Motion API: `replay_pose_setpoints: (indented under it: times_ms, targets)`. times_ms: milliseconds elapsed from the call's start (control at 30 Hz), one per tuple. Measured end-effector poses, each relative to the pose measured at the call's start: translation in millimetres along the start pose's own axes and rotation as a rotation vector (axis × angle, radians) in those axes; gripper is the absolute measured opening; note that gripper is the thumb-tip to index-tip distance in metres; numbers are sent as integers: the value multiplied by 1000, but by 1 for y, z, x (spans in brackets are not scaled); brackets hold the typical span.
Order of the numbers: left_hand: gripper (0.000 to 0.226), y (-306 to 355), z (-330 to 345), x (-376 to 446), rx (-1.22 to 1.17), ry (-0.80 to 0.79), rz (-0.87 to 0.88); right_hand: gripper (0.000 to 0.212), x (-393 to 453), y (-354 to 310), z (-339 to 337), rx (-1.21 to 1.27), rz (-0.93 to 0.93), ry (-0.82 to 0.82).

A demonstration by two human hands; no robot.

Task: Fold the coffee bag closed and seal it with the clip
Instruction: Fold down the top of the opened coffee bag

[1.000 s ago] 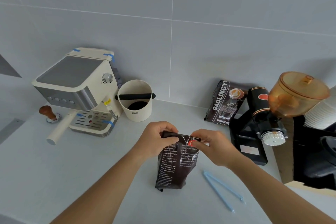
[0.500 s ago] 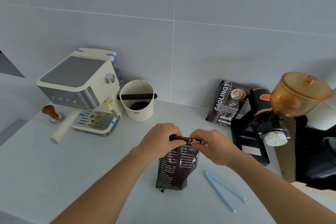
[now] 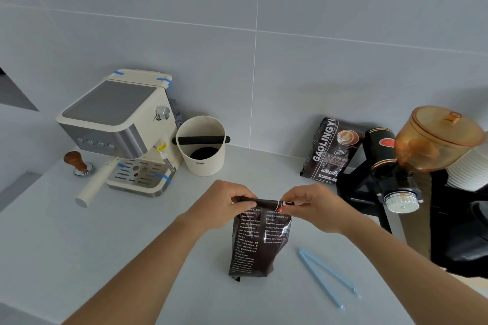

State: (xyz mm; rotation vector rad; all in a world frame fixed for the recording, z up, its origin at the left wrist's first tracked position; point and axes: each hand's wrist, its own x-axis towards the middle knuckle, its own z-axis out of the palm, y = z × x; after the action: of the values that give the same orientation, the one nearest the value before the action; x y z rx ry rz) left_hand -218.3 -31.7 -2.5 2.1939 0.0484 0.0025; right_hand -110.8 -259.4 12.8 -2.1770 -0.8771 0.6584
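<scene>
Two bare hands are pinching the top edge of the glossy black foil coffee bag (image 3: 260,240), which is standing upright on the pale grey countertop (image 3: 79,258) near its front. The left hand (image 3: 224,206) is clamped on the left corner of the turned-over strip and the right hand (image 3: 314,206) on the right corner, fingers pressed together on the foil. The fold is looking begun, with the top flattened into a narrow band, though probably not finished. Sealing is not yet started: the light blue plastic clip (image 3: 326,276) is lying open and untouched on the countertop, just right of the bag.
</scene>
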Motion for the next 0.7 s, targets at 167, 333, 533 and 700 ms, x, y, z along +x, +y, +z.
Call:
replay_pose_setpoints:
  times_ms: [167,333,533,700]
  targets:
    - [13,3,4,1,-9,-12,-16,8,0,3,5,19,26,79]
    - [19,6,5,-3,-29,-47,-18,17,2,2,11,-23,-12,107]
    - [25,0,-8,-7,-21,-141,-51,30,2,0,10,-83,-111,75]
    - [21,-1,-7,-5,75,-41,10,11,0,0,16,-115,-139,68]
